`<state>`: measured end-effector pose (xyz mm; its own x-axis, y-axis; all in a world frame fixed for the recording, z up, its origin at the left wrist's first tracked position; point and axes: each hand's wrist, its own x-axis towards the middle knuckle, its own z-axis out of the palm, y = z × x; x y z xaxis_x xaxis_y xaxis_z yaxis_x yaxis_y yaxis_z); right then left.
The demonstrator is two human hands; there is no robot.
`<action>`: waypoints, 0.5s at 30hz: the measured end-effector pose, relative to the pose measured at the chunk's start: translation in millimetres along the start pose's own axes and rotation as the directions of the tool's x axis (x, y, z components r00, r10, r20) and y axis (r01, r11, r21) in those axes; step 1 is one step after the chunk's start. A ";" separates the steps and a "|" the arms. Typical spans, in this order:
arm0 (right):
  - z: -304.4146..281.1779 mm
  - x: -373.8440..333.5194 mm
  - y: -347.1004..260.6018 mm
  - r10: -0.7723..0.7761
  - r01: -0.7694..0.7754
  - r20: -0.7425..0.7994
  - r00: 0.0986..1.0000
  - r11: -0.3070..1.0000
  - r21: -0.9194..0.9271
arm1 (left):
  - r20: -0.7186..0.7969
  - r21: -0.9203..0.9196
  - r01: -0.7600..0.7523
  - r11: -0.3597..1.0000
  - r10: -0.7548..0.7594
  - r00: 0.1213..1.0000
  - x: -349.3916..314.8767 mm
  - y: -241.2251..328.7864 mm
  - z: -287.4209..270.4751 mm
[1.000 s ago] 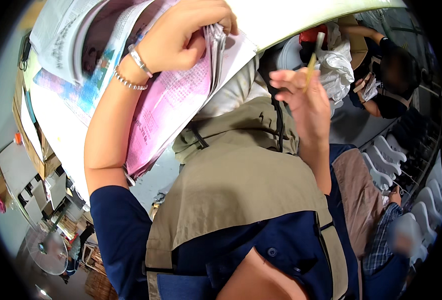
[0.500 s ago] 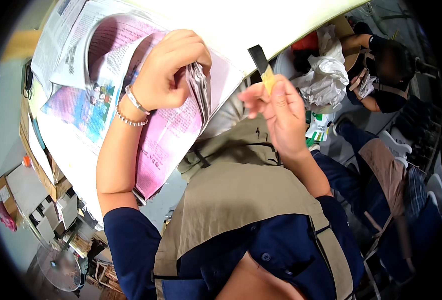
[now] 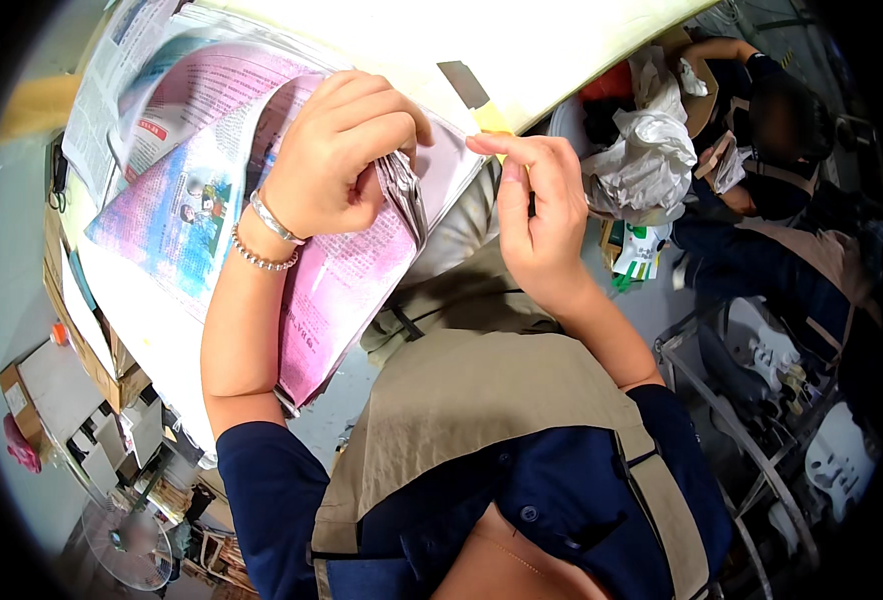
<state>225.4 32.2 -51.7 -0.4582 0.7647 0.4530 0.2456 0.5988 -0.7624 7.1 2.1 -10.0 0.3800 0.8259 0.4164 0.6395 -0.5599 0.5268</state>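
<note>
My left hand (image 3: 347,150) is curled closed over the near edge of a stack of newspapers, holding folded sheets (image 3: 403,200) that bulge out beneath its fingers. Pink and blue printed newspaper pages (image 3: 177,215) curl up to the left of that wrist. Between thumb and index finger, my right hand (image 3: 544,205) pinches the yellow end (image 3: 492,118) of a flat strip. Its other end is a dark, rectangular piece (image 3: 462,84), over the table edge beside the newspapers. What kind of thing the strip is, I cannot tell.
The pale tabletop (image 3: 402,40) extends beyond the papers. Crumpled white paper (image 3: 652,160) bulges at the right, near a crouching person (image 3: 782,130). A metal rack with white pieces (image 3: 762,350) stands lower right. A fan (image 3: 127,545) is at lower left.
My right hand has moved slightly left, bringing the strip toward the newspapers and table edge. The left hand has shifted slightly, still on the folded sheets. Someone at the right has moved.
</note>
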 end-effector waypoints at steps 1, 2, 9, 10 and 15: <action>0.1 0.1 -1.2 -0.021 0.022 0.003 1.000 1.000 -0.011 | -0.005 0.003 -0.001 1.000 0.001 1.000 -1.3 -0.9 1.2; 0.3 0.2 -2.7 -0.043 0.043 0.006 0.999 0.999 -0.021 | -0.011 0.006 -0.002 1.000 0.002 1.000 -2.3 -1.4 2.0; 3.7 -0.8 -14.8 0.218 -0.222 0.048 0.975 0.925 0.308 | -0.020 0.033 -0.027 0.999 0.027 0.999 -0.7 -0.8 3.9; 4.3 -1.4 -14.4 0.222 -0.224 0.044 0.974 0.919 0.324 | -0.020 0.028 -0.030 0.999 0.030 0.999 -0.6 -0.6 3.5; 11.4 -3.8 -4.1 0.235 -0.207 -0.002 0.972 0.863 0.461 | 0.002 0.045 -0.017 0.999 0.017 1.000 -3.8 -6.0 6.5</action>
<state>216.3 24.1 -55.6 -0.3859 0.8844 0.2626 -0.0867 0.2486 -0.9647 6.1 2.7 -19.5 0.3927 0.8163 0.4237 0.6624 -0.5706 0.4854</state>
